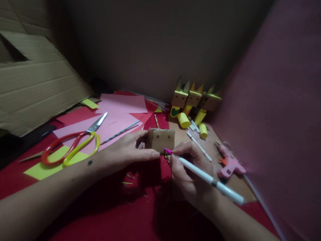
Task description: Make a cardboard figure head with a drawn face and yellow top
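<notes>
A small cardboard box (pixel 163 142) with two dark dots on its front face is in my left hand (pixel 135 147), thumb along its lower left edge and the fingers partly hidden behind it. A small pale rolled piece shows between that thumb and the fingers. My right hand (pixel 188 167) is closed on a white pen (pixel 208 175) with a pink tip, which touches or nearly touches the lower right part of the box face.
Scissors (pixel 85 142) with red and yellow handles lie on pink and yellow paper at the left. Several cardboard figures (pixel 194 97) stand at the back right, near yellow paper rolls (pixel 184 120). A pink glue gun (pixel 229 162) lies at the right. Cardboard (pixel 37 77) leans at the left.
</notes>
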A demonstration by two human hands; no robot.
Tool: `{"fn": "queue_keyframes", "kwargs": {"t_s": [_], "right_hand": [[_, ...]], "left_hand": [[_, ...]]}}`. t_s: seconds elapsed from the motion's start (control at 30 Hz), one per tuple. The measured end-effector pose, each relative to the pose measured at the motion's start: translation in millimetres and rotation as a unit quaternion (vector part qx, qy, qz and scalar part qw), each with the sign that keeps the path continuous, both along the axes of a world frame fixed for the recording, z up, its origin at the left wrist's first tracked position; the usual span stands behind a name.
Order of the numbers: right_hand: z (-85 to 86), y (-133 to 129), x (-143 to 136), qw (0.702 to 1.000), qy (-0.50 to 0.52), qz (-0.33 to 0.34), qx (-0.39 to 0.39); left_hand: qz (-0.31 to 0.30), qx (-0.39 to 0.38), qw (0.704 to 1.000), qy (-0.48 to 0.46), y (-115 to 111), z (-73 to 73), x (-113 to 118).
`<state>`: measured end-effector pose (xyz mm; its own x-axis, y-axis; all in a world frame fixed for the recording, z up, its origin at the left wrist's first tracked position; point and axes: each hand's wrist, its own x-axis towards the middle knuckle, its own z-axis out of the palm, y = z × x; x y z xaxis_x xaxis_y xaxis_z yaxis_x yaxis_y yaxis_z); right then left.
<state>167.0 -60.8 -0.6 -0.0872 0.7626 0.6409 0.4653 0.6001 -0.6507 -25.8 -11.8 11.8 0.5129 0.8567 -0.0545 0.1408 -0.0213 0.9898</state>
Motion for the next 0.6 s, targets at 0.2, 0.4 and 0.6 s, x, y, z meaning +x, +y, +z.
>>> {"fn": "queue_keyframes", "kwargs": {"t_s": [0.2,0.4,0.6], "right_hand": [[2.3,1.6,1.2,1.0,-0.015,0.004,0.024],[1.5,3.0,0.2,1.0,-0.001,0.015,0.025],[1.4,1.4,0.8,0.999,0.001,0.037,-0.005]], "left_hand": [[0.0,-0.016,1.0,-0.011,0.8,-1.6,-0.2],[0.001,-0.013,1.0,-0.005,1.3,-3.4,0.1],[0.003,0.007,1.0,0.017,-0.5,-0.5,0.2]]}}
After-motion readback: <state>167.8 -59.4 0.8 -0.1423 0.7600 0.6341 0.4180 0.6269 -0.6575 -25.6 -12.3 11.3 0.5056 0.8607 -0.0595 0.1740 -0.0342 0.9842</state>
